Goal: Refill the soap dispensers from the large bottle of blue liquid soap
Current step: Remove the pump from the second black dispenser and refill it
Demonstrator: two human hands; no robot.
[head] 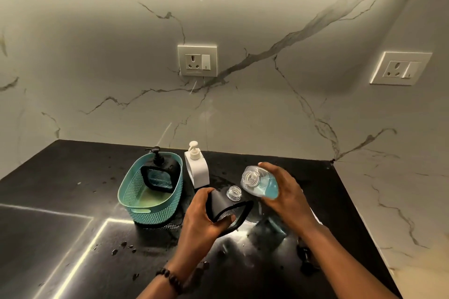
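My right hand [283, 193] grips the clear bottle of blue liquid soap [260, 183], tilted, its uncapped threaded mouth pointing left just above the dispenser's neck. My left hand [202, 217] holds a black soap dispenser [224, 205] with its pump off, its clear threaded neck open and tipped toward the bottle. No soap stream is visible between the two mouths. A second black dispenser [161, 172] with its pump on stands in the teal basket [132, 198]. A white dispenser [198, 168] with a white pump stands right of the basket.
Everything sits on a black wet countertop [73, 201] with droplets near the front. A dark object, perhaps the removed pump [305, 253], lies beside my right forearm. The marble wall carries two power sockets [197, 60] [401, 68]. The counter ends at the right wall.
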